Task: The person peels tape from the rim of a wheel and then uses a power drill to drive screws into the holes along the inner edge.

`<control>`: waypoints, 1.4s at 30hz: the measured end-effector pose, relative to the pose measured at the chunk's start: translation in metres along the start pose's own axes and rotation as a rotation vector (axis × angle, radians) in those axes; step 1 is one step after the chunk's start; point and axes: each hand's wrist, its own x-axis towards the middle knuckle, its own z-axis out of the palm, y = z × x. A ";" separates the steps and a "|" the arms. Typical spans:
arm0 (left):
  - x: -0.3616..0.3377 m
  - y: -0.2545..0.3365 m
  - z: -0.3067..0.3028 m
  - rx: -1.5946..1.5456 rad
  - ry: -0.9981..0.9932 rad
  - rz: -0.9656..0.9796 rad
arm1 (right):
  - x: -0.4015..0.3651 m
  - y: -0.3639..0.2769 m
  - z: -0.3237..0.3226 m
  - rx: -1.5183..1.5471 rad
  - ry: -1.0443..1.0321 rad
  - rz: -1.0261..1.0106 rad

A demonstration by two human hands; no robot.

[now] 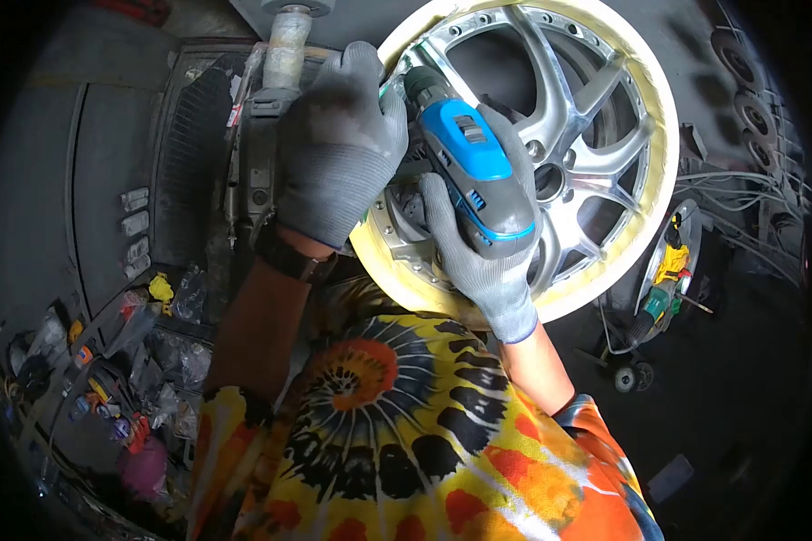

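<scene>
My right hand [493,284], in a grey glove, is closed around a blue and grey cordless drill [478,171]. The drill's dark chuck [421,86] points up and left at the inner edge of a silver alloy wheel [559,117]. Yellowish masking tape [663,135] covers the wheel's outer rim. My left hand [347,117], also gloved, is closed beside the chuck at the rim's left edge. Its fingertips are turned away, and what they hold cannot be made out. Something greenish shows between the left thumb and the chuck; the drill's tip is hard to see.
A wrapped cylindrical machine part [287,54] stands left of the wheel. Discs [735,56] hang on the right wall near looped cables [731,185]. A green and yellow power tool [659,302] is at the lower right. Bags and clutter [167,388] fill the lower left.
</scene>
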 end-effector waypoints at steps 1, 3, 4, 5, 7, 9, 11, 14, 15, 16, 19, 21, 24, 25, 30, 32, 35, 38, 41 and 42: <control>0.000 0.000 0.000 -0.001 0.011 -0.001 | -0.001 0.000 -0.001 0.019 -0.011 0.004; 0.000 0.000 0.001 0.005 0.002 -0.015 | 0.000 -0.002 -0.004 0.063 -0.031 0.055; 0.000 0.000 0.002 0.014 -0.007 -0.029 | 0.001 -0.003 -0.005 0.109 -0.051 0.106; -0.001 -0.002 0.004 0.014 -0.007 -0.030 | 0.002 -0.004 -0.004 0.109 -0.052 0.106; -0.001 -0.006 0.009 -0.023 0.001 -0.025 | 0.004 -0.006 -0.001 0.010 0.013 0.011; -0.001 -0.004 0.009 -0.009 0.003 -0.030 | 0.002 -0.009 -0.002 -0.030 -0.009 0.009; -0.001 -0.003 0.008 0.006 0.007 -0.035 | 0.003 -0.009 -0.002 -0.068 -0.031 0.005; 0.001 -0.002 0.007 0.020 -0.018 -0.052 | 0.005 -0.003 -0.002 -0.026 -0.005 0.044; 0.001 -0.001 0.007 0.028 -0.034 -0.069 | 0.006 -0.002 -0.002 -0.001 0.011 0.045; 0.001 -0.001 0.007 0.036 -0.050 -0.087 | 0.005 -0.001 -0.001 0.023 0.027 0.046; 0.000 -0.005 0.010 0.040 -0.010 -0.029 | -0.001 -0.005 -0.006 0.040 -0.048 0.128; 0.001 -0.003 0.010 0.044 -0.034 -0.058 | 0.000 -0.006 -0.008 0.015 -0.063 0.102; 0.001 -0.002 0.009 0.050 -0.055 -0.082 | 0.004 -0.004 -0.007 0.003 -0.050 0.064; 0.001 -0.003 0.009 0.048 -0.052 -0.074 | 0.005 -0.004 -0.007 0.013 -0.018 0.052; 0.002 -0.002 0.009 0.040 -0.071 -0.106 | -0.001 -0.008 -0.004 0.063 -0.037 0.108; 0.001 -0.002 0.008 0.048 -0.077 -0.102 | 0.001 -0.007 -0.005 0.090 -0.045 0.129; -0.001 -0.003 0.009 0.058 -0.079 -0.113 | -0.001 -0.004 -0.004 0.017 -0.034 0.087; -0.001 -0.006 0.011 0.040 -0.043 -0.068 | -0.004 -0.008 -0.004 0.053 -0.055 0.141; 0.001 -0.004 0.009 0.038 -0.056 -0.074 | -0.003 -0.007 -0.004 -0.012 -0.065 0.100; 0.001 -0.004 0.009 0.039 -0.049 -0.067 | -0.001 -0.007 -0.004 0.005 -0.051 0.094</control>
